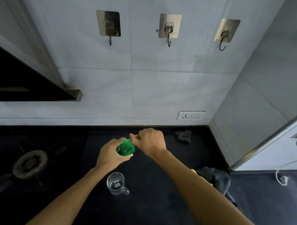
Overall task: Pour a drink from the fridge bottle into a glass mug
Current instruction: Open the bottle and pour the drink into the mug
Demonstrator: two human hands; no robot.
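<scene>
black counter (156,207): gas burner (30,163) at left, dark scrub pad (183,135) in back corner, grey cloth (216,178) at right. tiled wall (145,88): three metal hooks (169,26) in a row, socket plate (191,115) low right.

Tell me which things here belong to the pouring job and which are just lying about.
Job:
bottle, held by the left hand
cap, gripped by the right hand
mug, upright, nearer the person

Lying about:
scrubber
cloth
burner
hooks
socket
cable
</scene>
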